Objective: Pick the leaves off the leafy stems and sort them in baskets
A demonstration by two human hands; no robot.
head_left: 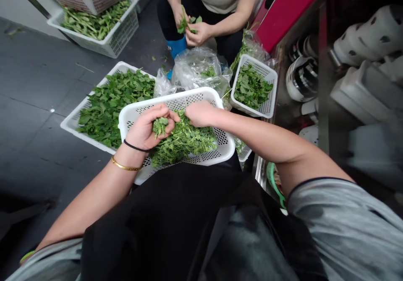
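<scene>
A white perforated basket (225, 149) sits before my lap with a pile of leafy greens (185, 142) in it. Over its left part, my left hand (151, 126) is curled around a small bunch of greens (160, 126). My right hand (200, 114) reaches in from the right and is closed at the upper edge of the pile. Its fingertips are partly hidden among leaves, and greens show right beside them. The two hands are close together, with a little green between them.
A larger white basket (66, 123) of broad leaves lies to the left. Ahead, a co-worker's hands (198, 33) hold a green sprig above a clear plastic bag (195, 65). Another basket (269, 105) of greens stands right, beside metal shelving (323, 84). Stacked baskets (121, 42) stand back left.
</scene>
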